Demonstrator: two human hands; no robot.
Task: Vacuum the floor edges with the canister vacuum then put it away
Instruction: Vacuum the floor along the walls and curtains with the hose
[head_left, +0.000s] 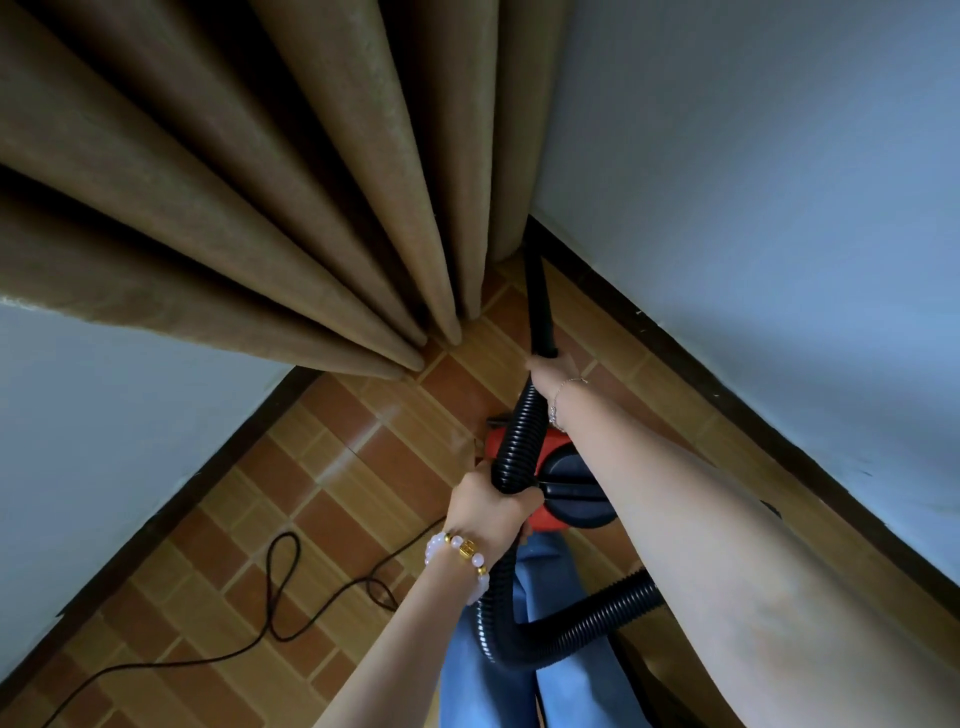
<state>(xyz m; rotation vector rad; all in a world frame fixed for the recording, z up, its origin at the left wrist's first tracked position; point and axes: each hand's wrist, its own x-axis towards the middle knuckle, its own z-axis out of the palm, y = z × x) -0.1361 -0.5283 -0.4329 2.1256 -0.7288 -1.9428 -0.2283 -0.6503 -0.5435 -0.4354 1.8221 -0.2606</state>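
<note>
Black wand (537, 306) slanted down into the floor corner, beside the brown curtain (260, 208) and the dark skirting board (675, 338), far end lost in shadow at the curtain's edge. Right hand (550, 371) clasped round the wand's near end, fingers curled on it. Lower down, left hand (488, 499) wrapped round the ribbed hose (514, 441), fingers closed on it. Red canister vacuum (569, 480) on the tiled floor (337, 467), just beyond the left hand, under the right forearm. Hose looped back across blue trouser legs (550, 571). Black power cord (280, 587) trailing in loops over the tiles to the left.
</note>
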